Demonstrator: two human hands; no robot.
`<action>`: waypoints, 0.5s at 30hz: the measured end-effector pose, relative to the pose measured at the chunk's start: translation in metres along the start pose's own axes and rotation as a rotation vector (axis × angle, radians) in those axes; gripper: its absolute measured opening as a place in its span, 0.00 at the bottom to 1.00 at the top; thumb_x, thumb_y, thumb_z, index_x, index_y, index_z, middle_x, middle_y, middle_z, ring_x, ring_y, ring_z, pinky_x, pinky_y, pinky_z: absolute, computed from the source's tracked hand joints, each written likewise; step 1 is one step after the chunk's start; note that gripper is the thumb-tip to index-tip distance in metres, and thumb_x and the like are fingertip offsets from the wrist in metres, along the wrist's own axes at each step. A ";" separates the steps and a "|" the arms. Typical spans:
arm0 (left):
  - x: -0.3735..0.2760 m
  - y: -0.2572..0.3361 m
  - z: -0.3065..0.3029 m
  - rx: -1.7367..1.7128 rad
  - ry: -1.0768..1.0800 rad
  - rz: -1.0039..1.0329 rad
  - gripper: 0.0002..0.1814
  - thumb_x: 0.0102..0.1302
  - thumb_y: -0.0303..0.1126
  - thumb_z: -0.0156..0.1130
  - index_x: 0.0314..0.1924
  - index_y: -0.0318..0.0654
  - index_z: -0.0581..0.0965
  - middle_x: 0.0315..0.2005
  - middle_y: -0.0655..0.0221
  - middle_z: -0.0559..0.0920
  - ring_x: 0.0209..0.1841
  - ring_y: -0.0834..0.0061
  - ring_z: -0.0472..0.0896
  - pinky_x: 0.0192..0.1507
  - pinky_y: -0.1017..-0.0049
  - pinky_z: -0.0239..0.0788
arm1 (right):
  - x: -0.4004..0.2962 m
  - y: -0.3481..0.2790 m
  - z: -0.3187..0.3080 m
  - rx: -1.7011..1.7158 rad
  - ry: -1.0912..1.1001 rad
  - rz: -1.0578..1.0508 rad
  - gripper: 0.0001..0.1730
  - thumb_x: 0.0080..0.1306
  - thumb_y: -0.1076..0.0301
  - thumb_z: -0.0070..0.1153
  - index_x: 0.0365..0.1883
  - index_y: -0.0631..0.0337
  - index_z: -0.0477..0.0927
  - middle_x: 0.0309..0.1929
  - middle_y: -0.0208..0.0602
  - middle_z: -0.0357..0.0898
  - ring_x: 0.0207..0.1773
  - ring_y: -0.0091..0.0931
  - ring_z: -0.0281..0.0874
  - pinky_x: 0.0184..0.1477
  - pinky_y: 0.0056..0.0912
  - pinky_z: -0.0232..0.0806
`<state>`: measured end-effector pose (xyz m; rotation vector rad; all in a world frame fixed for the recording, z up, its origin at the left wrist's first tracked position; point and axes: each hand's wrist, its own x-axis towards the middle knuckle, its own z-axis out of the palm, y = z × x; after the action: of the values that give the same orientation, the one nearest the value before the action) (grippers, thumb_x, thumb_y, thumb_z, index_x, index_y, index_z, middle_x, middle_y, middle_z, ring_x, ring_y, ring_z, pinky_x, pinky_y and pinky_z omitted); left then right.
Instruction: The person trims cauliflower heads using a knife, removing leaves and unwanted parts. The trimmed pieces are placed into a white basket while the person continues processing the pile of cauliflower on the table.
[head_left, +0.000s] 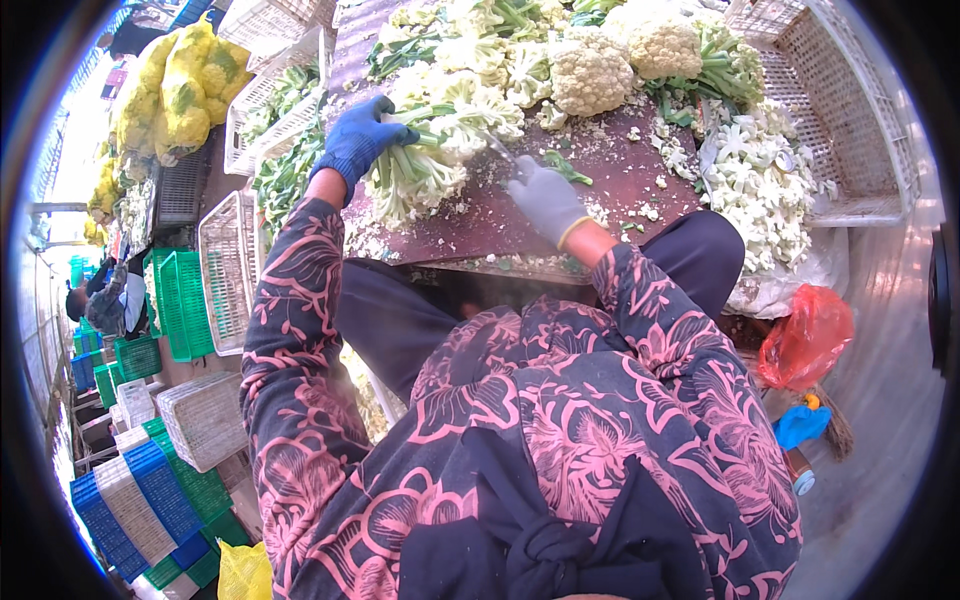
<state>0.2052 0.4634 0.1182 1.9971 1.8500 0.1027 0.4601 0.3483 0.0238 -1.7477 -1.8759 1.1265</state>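
My left hand (363, 139), in a blue knitted glove, grips the green stalks of a cut cauliflower piece (412, 176) at the left of the reddish-brown work board (480, 225). In my right hand (546, 196), gloved in light grey, is a knife (499, 147) whose blade points up and left, its tip close to the florets. Most of the knife's handle is hidden by the fingers. Whole cauliflower heads (591, 72) and cut pieces lie heaped beyond my hands. A small green leaf (568, 168) rests just beyond the right hand, among scattered crumbs.
Small florets (757, 187) are heaped at the right, beside a large white crate (847, 112). Leaves fill a crate (281, 105) on the left, near yellow net sacks (184, 90). A red plastic bag (806, 337) is at lower right. A co-worker (112, 300) is at far left.
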 end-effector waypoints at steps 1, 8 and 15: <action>-0.002 0.008 -0.001 0.003 0.008 0.030 0.32 0.45 0.50 0.73 0.48 0.39 0.79 0.37 0.58 0.84 0.42 0.66 0.82 0.46 0.70 0.70 | 0.003 -0.008 0.000 -0.025 0.001 -0.028 0.16 0.69 0.61 0.44 0.47 0.64 0.69 0.34 0.55 0.81 0.40 0.47 0.81 0.44 0.48 0.72; -0.033 0.020 -0.046 -0.043 0.193 0.159 0.30 0.48 0.47 0.74 0.46 0.37 0.77 0.38 0.61 0.80 0.40 0.70 0.80 0.46 0.73 0.70 | 0.029 -0.023 0.000 -0.138 0.004 -0.051 0.17 0.67 0.65 0.43 0.49 0.65 0.72 0.39 0.57 0.81 0.44 0.47 0.81 0.48 0.47 0.71; -0.022 -0.031 -0.050 -0.493 0.239 -0.247 0.31 0.44 0.43 0.77 0.46 0.34 0.78 0.32 0.67 0.82 0.34 0.74 0.79 0.39 0.77 0.69 | 0.034 0.019 0.038 -0.241 -0.176 0.008 0.19 0.66 0.67 0.42 0.52 0.66 0.73 0.45 0.61 0.80 0.50 0.48 0.79 0.52 0.44 0.70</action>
<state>0.1576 0.4553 0.1578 1.4601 1.9595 0.6796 0.4396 0.3677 -0.0230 -1.8333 -2.1908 1.1294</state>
